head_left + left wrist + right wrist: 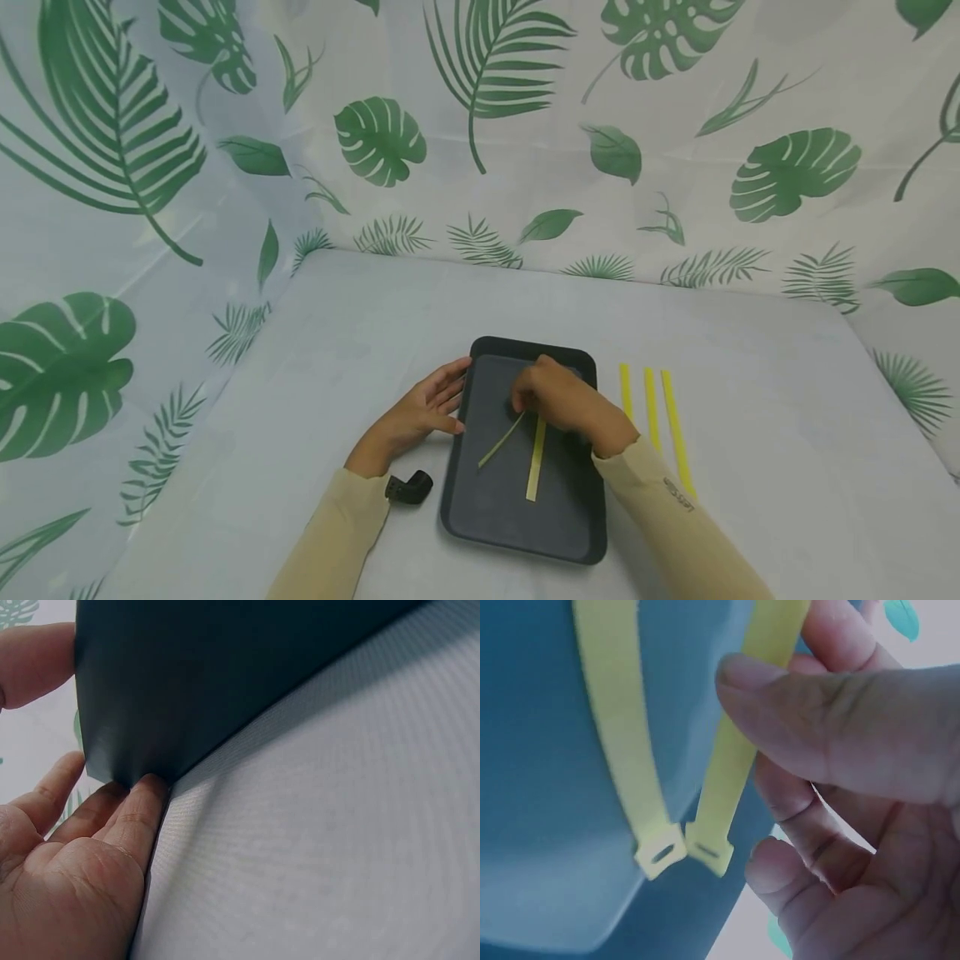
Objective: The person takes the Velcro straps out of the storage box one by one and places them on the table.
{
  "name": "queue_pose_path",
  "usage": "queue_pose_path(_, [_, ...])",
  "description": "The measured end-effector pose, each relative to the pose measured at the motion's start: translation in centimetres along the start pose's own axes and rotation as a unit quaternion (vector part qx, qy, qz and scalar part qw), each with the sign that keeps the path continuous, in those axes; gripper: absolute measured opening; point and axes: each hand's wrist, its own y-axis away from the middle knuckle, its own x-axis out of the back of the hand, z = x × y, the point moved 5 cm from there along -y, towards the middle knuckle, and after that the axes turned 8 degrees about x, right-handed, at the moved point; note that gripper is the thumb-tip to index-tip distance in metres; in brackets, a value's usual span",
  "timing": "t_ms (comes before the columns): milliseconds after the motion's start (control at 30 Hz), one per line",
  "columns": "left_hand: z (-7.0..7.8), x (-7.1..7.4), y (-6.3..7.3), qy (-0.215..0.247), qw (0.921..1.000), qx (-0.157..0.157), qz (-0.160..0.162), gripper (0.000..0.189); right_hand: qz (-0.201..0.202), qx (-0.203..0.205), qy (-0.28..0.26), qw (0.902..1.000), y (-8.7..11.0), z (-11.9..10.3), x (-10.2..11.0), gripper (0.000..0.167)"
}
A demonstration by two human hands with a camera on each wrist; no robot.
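Observation:
A dark grey rectangular tray [495,521] lies on the table. My left hand [420,412] is at its left side, fingers extended. In the left wrist view its fingertips [150,791] touch the tray's outer wall [217,667]. Over the tray, my right hand [562,400] pinches a yellow cable tie [731,761] between thumb and fingers; its thin tail slants down toward the tray floor. A second yellow cable tie [536,467] lies lengthwise in the tray. Both ties' slotted heads show close together in the right wrist view, by the tray's edge.
To the right of the tray, three more yellow cable ties [651,404] lie side by side on the white table [360,333], partly behind the right sleeve. A black device [415,486] sits at the left cuff. A leaf-patterned cloth [525,167] stands behind the table.

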Motion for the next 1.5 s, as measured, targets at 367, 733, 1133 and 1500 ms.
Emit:
queue_pose_path(367, [-0.3,0.0,0.0,-0.005,1.0,0.002,0.006,0.11,0.035,-0.013,0.022,0.9991,0.7,-1.0,1.9,0.037])
queue_pose_path(733, [-0.3,-0.1,-0.1,-0.006,1.0,-0.001,0.005,0.11,0.034,-0.04,-0.013,0.9986,1.7,-1.2,3.4,0.017])
queue_pose_path(1133, [-0.3,-0.1,0.0,-0.002,0.9999,0.001,0.01,0.11,0.034,-0.08,-0.038,0.9955,3.3,-0.6,4.1,0.014])
queue_pose_path(1500, [-0.4,0.0,0.0,0.004,1.0,-0.001,0.005,0.11,0.078,-0.106,-0.073,0.9886,5.0,-0.2,4.8,0.01])
